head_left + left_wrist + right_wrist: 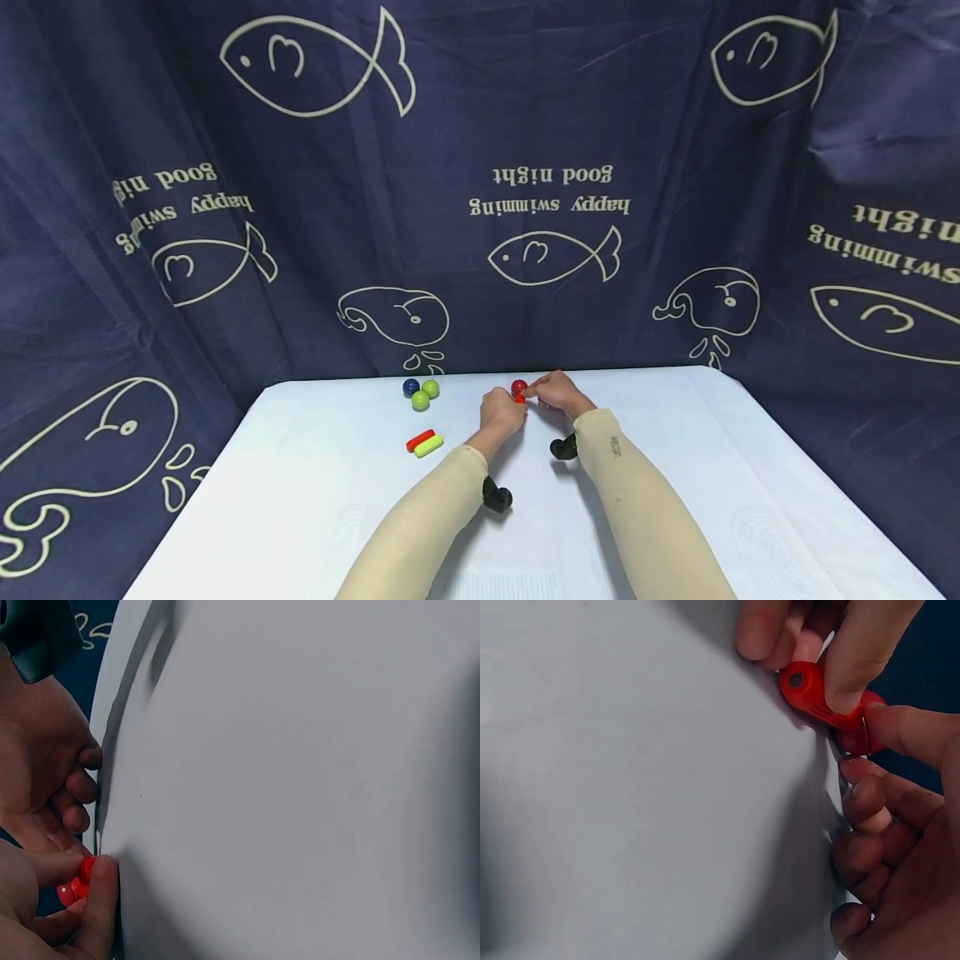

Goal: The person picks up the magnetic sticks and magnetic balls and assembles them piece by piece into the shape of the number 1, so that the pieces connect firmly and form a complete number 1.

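Observation:
My left hand [502,411] pinches a short red stick [814,703] between thumb and finger, near the far edge of the white table. The stick has ridged sides and a dark round spot on its end. A shiny red ball [519,387] meets the stick's far end. My right hand [555,390] holds the ball [864,739] from the right between thumb and forefinger, its other fingers curled beneath. Fingers partly cover both pieces; in the left wrist view only small parts of the stick [88,868] and the ball [66,895] show.
Left of the hands sit a dark blue ball [410,387] and two green balls [420,401]. Nearer lie a red stick [420,440] and a yellow stick [429,446], side by side. A dark blue curtain [555,317] hangs behind the table [315,483].

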